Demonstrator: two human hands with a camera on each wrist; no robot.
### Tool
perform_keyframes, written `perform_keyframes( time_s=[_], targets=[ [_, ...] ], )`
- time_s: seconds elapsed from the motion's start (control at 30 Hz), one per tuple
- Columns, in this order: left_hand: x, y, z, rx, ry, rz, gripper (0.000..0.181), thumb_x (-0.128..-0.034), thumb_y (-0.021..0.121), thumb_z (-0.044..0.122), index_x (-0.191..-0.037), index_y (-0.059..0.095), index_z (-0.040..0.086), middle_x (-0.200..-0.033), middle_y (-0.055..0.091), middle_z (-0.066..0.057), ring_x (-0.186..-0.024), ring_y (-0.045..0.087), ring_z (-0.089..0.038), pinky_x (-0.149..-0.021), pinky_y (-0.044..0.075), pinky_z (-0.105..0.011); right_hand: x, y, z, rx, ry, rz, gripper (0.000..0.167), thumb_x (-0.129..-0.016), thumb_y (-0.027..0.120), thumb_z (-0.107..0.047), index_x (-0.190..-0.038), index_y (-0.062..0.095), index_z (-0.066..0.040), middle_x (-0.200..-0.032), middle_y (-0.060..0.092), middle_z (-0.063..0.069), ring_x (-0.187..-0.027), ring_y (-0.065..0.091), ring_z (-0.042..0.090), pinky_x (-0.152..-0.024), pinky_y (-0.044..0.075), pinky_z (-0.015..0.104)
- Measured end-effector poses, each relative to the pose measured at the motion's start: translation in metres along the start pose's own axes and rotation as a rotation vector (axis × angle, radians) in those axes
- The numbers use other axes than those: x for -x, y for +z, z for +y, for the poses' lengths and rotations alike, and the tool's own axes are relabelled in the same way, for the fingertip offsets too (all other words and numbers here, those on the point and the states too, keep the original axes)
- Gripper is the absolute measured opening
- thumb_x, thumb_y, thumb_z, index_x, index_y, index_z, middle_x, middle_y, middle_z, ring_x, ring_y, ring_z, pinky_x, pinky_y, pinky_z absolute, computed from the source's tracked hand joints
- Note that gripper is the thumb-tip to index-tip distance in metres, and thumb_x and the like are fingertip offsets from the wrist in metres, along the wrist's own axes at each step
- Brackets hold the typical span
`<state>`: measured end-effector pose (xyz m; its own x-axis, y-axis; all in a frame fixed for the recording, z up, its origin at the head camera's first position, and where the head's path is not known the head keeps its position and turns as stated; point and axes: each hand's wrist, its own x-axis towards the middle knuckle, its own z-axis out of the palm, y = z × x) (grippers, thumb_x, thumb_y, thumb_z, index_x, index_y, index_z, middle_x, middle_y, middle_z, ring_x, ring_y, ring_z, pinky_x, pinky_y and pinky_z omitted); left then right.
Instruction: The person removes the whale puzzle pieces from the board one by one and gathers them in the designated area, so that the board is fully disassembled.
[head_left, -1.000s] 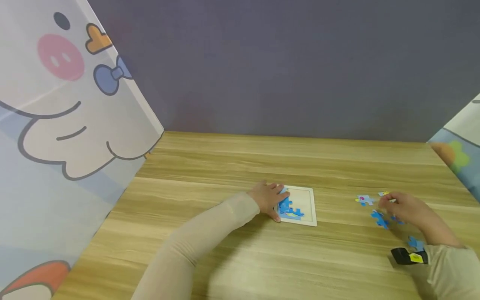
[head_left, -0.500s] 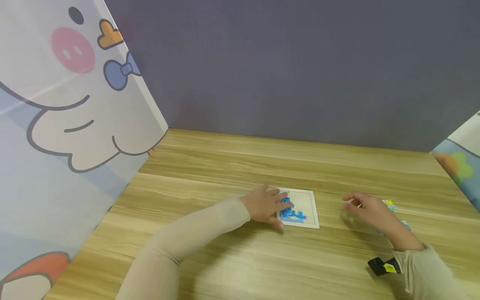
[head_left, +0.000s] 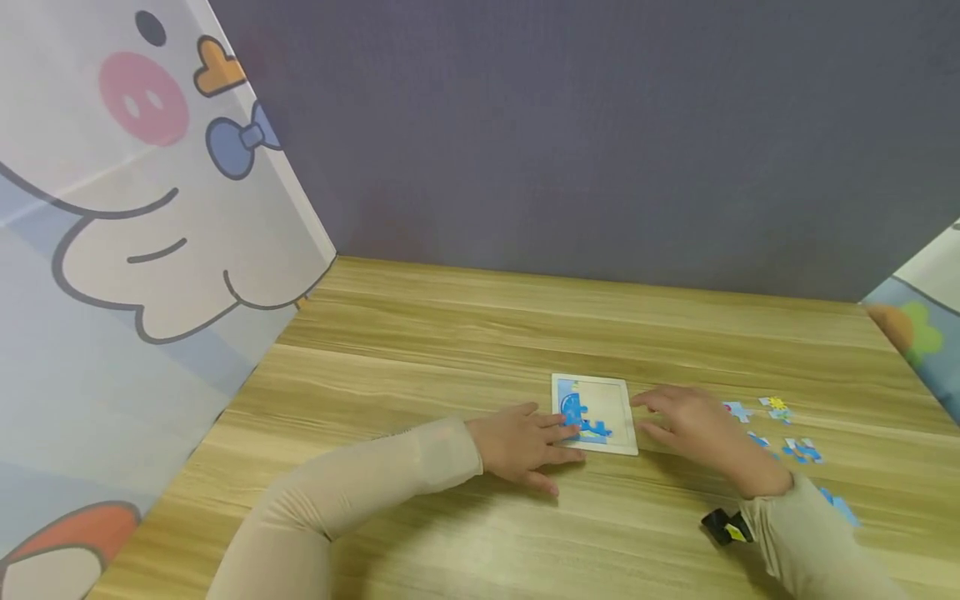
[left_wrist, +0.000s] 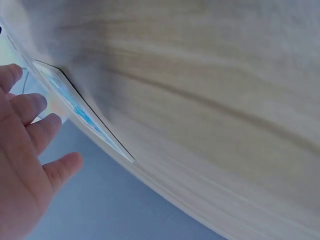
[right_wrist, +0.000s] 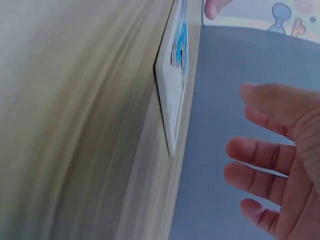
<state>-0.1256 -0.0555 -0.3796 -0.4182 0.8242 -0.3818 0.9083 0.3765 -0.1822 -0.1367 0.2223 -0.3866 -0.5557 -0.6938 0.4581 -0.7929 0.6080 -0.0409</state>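
Wood-grain tabletop [head_left: 435, 350] runs back to a dark grey wall [head_left: 562, 142], with a white jigsaw tray [head_left: 611, 404] lying flat on it. Over the tray's near-left corner, the left hand [head_left: 525, 446] is spread wide and holds nothing; whether its fingertips press on the tray, I cannot tell. At the tray's right edge, the right hand [head_left: 693, 425] has loosely bent fingers, with a gap between thumb and index finger and nothing visible in it. Inside the tray, blue fitted pieces [head_left: 572, 408] line the left and near sides, leaving pale backing bare. Right of the tray, beyond the right hand, lie loose jigsaw pieces [head_left: 802, 451], among them a yellow sun piece [head_left: 777, 405]. Nearer the person, right of the tray, a black device [head_left: 723, 527] with a yellow label sits at the right cuff. Well left of the tray stands a cartoon-printed panel [head_left: 172, 225]; far to its right, a flower-printed panel [head_left: 917, 329].
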Motion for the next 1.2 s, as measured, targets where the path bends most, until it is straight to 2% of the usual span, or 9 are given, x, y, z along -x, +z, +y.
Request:
perform_keyframes(
  time_s=[0.07, 0.13, 0.2, 0.33, 0.5, 0.67, 0.97, 1.1, 1.2],
  targets=[
    [0.000, 0.000, 0.000, -0.004, -0.005, -0.012, 0.063, -0.0967, 0.038, 0.059, -0.153, 0.023, 0.035, -0.158, 0.018, 0.006, -0.144, 0.017, -0.013, -0.113, 0.023, -0.039, -0.003, 0.004, -0.001, 0.017, -0.039, -0.001, 0.022, -0.086, 0.073, -0.028, -0.094, 0.071, -0.008, -0.086, 0.070, 0.003, -0.075, 0.067, 0.021, -0.064, 0.053, 0.041],
    [0.000, 0.001, 0.001, -0.009, -0.012, -0.027, 0.062, -0.0973, 0.041, 0.055, -0.153, 0.022, 0.035, -0.158, 0.017, 0.008, -0.144, 0.016, -0.012, -0.113, 0.023, -0.039, -0.007, 0.007, -0.002, 0.018, -0.056, -0.025, 0.020, -0.078, 0.079, -0.021, -0.093, 0.071, -0.011, -0.085, 0.068, 0.001, -0.074, 0.065, 0.020, -0.064, 0.052, 0.042],
    [-0.001, 0.001, 0.001, -0.008, -0.016, -0.037, 0.062, -0.0976, 0.043, 0.053, -0.153, 0.022, 0.036, -0.158, 0.018, 0.009, -0.144, 0.017, -0.011, -0.112, 0.024, -0.038, -0.011, 0.009, -0.004, 0.003, -0.077, -0.045, 0.028, -0.066, 0.085, -0.012, -0.091, 0.072, -0.013, -0.081, 0.066, -0.003, -0.070, 0.062, 0.015, -0.061, 0.051, 0.039],
    [-0.004, 0.002, 0.000, -0.016, -0.023, -0.046, 0.061, -0.0981, 0.043, 0.052, -0.153, 0.022, 0.036, -0.158, 0.018, 0.009, -0.143, 0.019, -0.011, -0.112, 0.025, -0.037, -0.019, 0.011, -0.007, -0.046, -0.133, -0.071, 0.030, -0.061, 0.087, -0.004, -0.086, 0.074, -0.017, -0.076, 0.058, -0.008, -0.063, 0.053, 0.007, -0.055, 0.045, 0.029],
    [-0.007, 0.000, -0.002, -0.035, -0.038, -0.051, 0.059, -0.0985, 0.043, 0.051, -0.152, 0.023, 0.036, -0.157, 0.020, 0.011, -0.142, 0.022, -0.009, -0.110, 0.028, -0.035, -0.030, 0.011, -0.010, -0.048, -0.105, -0.166, 0.026, -0.065, 0.085, -0.002, -0.083, 0.076, -0.019, -0.073, 0.054, -0.009, -0.061, 0.051, 0.006, -0.055, 0.043, 0.026],
    [-0.011, 0.000, 0.000, -0.050, -0.023, -0.043, 0.056, -0.0996, 0.042, 0.050, -0.152, 0.024, 0.037, -0.156, 0.021, 0.012, -0.141, 0.023, -0.008, -0.109, 0.030, -0.035, -0.035, 0.015, -0.009, -0.018, -0.099, -0.247, 0.026, -0.067, 0.084, -0.003, -0.086, 0.078, -0.020, -0.072, 0.055, -0.007, -0.062, 0.054, 0.009, -0.055, 0.044, 0.026],
    [-0.019, -0.002, -0.003, -0.083, -0.043, -0.085, 0.054, -0.1010, 0.038, 0.048, -0.152, 0.019, 0.042, -0.158, 0.015, 0.014, -0.142, 0.022, -0.008, -0.108, 0.032, -0.035, -0.038, 0.020, -0.009, 0.004, -0.126, -0.281, 0.031, -0.068, 0.083, -0.002, -0.091, 0.078, -0.022, -0.070, 0.055, -0.007, -0.060, 0.052, 0.007, -0.055, 0.043, 0.028],
    [-0.022, -0.002, -0.008, -0.070, -0.051, -0.089, 0.054, -0.1013, 0.038, 0.047, -0.151, 0.019, 0.043, -0.158, 0.016, 0.011, -0.142, 0.023, -0.009, -0.106, 0.033, -0.034, -0.041, 0.019, -0.009, -0.008, -0.135, -0.286, 0.027, -0.069, 0.082, -0.002, -0.089, 0.078, -0.020, -0.067, 0.053, -0.008, -0.057, 0.050, 0.006, -0.054, 0.043, 0.026],
    [-0.024, -0.001, -0.010, -0.056, -0.058, -0.085, 0.052, -0.1019, 0.038, 0.045, -0.151, 0.020, 0.044, -0.158, 0.017, 0.009, -0.141, 0.024, -0.011, -0.106, 0.034, -0.034, -0.041, 0.019, -0.010, -0.010, -0.107, -0.302, 0.023, -0.070, 0.082, -0.004, -0.088, 0.078, -0.018, -0.067, 0.053, -0.007, -0.058, 0.051, 0.007, -0.053, 0.042, 0.026]
  ],
)
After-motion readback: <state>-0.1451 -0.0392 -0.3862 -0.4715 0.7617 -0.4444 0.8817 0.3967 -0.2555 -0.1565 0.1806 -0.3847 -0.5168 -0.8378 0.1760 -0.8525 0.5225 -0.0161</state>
